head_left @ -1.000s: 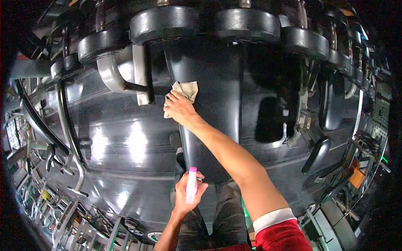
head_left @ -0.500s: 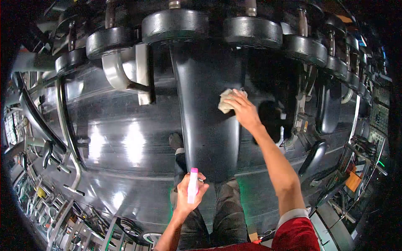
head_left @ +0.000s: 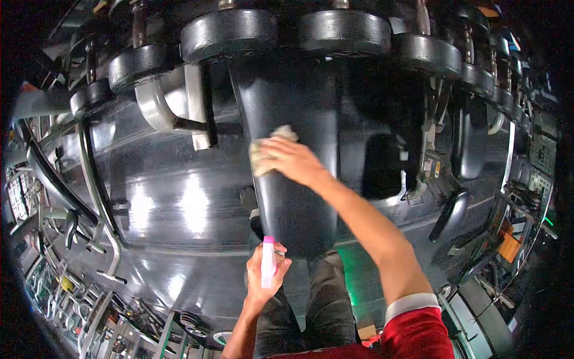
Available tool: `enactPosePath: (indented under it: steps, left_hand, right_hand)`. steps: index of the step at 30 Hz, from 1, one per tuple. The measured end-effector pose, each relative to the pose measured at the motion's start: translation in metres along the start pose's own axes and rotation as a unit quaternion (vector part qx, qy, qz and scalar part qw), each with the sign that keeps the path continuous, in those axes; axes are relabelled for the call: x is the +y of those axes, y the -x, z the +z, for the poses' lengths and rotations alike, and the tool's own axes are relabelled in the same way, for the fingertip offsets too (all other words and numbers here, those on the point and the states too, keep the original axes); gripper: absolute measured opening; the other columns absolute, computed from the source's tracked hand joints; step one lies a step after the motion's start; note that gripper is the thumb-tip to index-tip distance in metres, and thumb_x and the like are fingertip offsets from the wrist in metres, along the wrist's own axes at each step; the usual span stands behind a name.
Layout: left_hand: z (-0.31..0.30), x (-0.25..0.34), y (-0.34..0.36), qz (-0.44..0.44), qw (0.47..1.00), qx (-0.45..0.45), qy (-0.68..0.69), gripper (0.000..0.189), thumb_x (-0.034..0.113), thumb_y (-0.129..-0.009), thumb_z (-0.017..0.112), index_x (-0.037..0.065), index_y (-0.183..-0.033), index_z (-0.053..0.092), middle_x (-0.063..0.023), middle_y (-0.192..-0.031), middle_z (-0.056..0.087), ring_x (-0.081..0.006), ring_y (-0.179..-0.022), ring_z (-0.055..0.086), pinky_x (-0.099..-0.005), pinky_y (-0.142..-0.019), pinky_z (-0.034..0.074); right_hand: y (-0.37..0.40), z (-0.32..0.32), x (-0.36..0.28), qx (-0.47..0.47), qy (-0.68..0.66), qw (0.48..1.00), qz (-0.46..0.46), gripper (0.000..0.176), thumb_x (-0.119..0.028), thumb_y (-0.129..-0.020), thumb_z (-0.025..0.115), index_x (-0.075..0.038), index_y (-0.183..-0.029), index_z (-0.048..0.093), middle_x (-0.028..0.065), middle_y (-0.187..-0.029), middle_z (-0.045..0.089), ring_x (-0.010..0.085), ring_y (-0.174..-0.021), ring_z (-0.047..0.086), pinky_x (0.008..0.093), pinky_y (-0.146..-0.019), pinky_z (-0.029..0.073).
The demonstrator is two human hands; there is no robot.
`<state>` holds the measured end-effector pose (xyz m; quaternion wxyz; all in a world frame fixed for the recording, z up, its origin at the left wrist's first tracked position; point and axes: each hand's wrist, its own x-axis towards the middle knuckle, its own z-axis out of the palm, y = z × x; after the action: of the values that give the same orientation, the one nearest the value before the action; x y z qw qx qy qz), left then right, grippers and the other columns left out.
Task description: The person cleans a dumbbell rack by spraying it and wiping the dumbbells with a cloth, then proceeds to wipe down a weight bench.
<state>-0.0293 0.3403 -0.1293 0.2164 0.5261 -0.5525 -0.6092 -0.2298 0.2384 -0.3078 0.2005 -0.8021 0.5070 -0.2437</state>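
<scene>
A crumpled pale cloth [head_left: 263, 164] lies under my right hand [head_left: 290, 158], pressed against the left edge of a black padded bench [head_left: 299, 203]. The fingers are wrapped over the cloth and slightly blurred. My left hand [head_left: 266, 269] grips a spray bottle with a white and pink trigger head [head_left: 267, 263], held low over my legs near the bench's near end. The bottle's body is hidden beneath the hand.
A row of black dumbbells [head_left: 344, 33] sits across the far end of the bench. A silver metal frame [head_left: 158, 105] stands to the left. More benches [head_left: 449, 218] are at the right, and gym machines [head_left: 60, 185] at the far left. The floor [head_left: 167, 224] is dark and shiny.
My right hand has swept the cloth from the bench's right side to its left edge. My left hand stays low with the spray bottle, and the view has shifted slightly.
</scene>
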Motion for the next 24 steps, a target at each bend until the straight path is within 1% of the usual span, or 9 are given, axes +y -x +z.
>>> enactPosePath:
  steps: [3,5,7,9,12,15,17,21,24]
  left_hand:
    - [0.000,0.006,0.002,-0.058,0.998,0.005,0.017,0.026,0.003,-0.078,0.071,0.001,-0.099,0.056,-0.0043,-0.076,0.063,-0.0100,-0.064,0.058,-0.0261,-0.064,0.048]
    - [-0.002,0.003,0.003,-0.040,0.999,0.002,0.009,0.026,0.004,-0.078,0.071,0.001,-0.098,0.056,-0.0051,-0.078,0.064,-0.0104,-0.065,0.058,-0.0262,-0.064,0.048]
    - [-0.004,0.000,0.003,-0.025,1.000,-0.004,-0.002,0.026,0.005,-0.078,0.071,0.001,-0.098,0.056,-0.0059,-0.079,0.064,-0.0109,-0.066,0.059,-0.0263,-0.064,0.048]
    - [-0.003,0.000,0.003,-0.029,0.999,0.005,0.018,0.026,0.006,-0.077,0.072,0.001,-0.097,0.056,-0.0078,-0.085,0.065,-0.0123,-0.066,0.060,-0.0269,-0.064,0.048]
    - [-0.007,0.001,0.002,-0.034,0.999,0.007,0.000,0.027,0.007,-0.077,0.072,0.001,-0.097,0.056,-0.0093,-0.089,0.065,-0.0134,-0.066,0.060,-0.0276,-0.064,0.049]
    - [-0.009,-0.001,0.004,-0.042,0.999,0.018,0.028,0.026,0.007,-0.077,0.072,0.001,-0.097,0.056,-0.0087,-0.090,0.066,-0.0132,-0.067,0.060,-0.0277,-0.065,0.049]
    - [-0.010,0.009,0.002,-0.054,0.998,0.028,0.026,0.025,0.005,-0.077,0.071,0.001,-0.097,0.056,-0.0079,-0.088,0.066,-0.0128,-0.069,0.061,-0.0272,-0.065,0.049]
    - [-0.014,0.014,-0.002,-0.052,0.999,0.011,-0.001,0.022,0.001,-0.077,0.070,0.002,-0.095,0.057,-0.0071,-0.089,0.065,-0.0115,-0.069,0.062,-0.0263,-0.066,0.049]
    - [-0.012,0.011,-0.002,-0.042,0.999,0.006,0.013,0.024,0.000,-0.076,0.070,0.002,-0.095,0.056,-0.0076,-0.090,0.065,-0.0109,-0.069,0.062,-0.0261,-0.066,0.049]
  right_hand:
    - [0.054,-0.061,0.028,-0.067,0.080,0.990,0.092,0.047,0.001,-0.074,0.057,-0.027,-0.112,0.063,0.0024,-0.128,0.055,0.0217,-0.124,0.049,0.0335,-0.108,0.038]
    - [0.093,-0.068,0.049,0.009,0.120,0.982,0.145,0.051,0.006,-0.073,0.055,-0.023,-0.114,0.062,0.0028,-0.124,0.058,0.0187,-0.123,0.049,0.0316,-0.102,0.045]
    - [0.109,-0.077,0.058,-0.008,0.087,0.976,0.201,0.047,0.007,-0.076,0.054,-0.018,-0.116,0.061,0.0076,-0.120,0.059,0.0244,-0.121,0.051,0.0349,-0.100,0.046]
    - [0.118,-0.075,0.065,0.077,-0.085,0.917,0.381,0.042,0.006,-0.081,0.052,-0.012,-0.118,0.059,0.0136,-0.119,0.059,0.0319,-0.117,0.052,0.0388,-0.098,0.046]
    - [0.097,-0.061,0.060,0.201,-0.080,0.893,0.396,0.040,0.003,-0.083,0.052,-0.010,-0.120,0.057,0.0190,-0.122,0.056,0.0377,-0.115,0.052,0.0411,-0.096,0.046]
    - [0.059,-0.050,0.051,0.202,-0.008,0.910,0.362,0.041,0.002,-0.083,0.053,-0.013,-0.121,0.056,0.0214,-0.128,0.052,0.0390,-0.115,0.052,0.0409,-0.095,0.047]
    - [0.048,-0.046,0.040,0.190,-0.021,0.887,0.421,0.045,0.004,-0.082,0.051,-0.017,-0.121,0.057,0.0197,-0.134,0.047,0.0393,-0.116,0.051,0.0422,-0.095,0.047]
    - [0.085,-0.043,0.014,0.098,0.074,0.917,0.381,0.048,0.004,-0.080,0.053,-0.019,-0.122,0.057,0.0161,-0.131,0.050,0.0365,-0.111,0.055,0.0419,-0.091,0.049]
    - [0.105,-0.050,-0.018,0.045,0.058,0.918,0.389,0.047,0.006,-0.079,0.051,-0.014,-0.120,0.058,0.0205,-0.128,0.051,0.0370,-0.114,0.053,0.0412,-0.096,0.046]
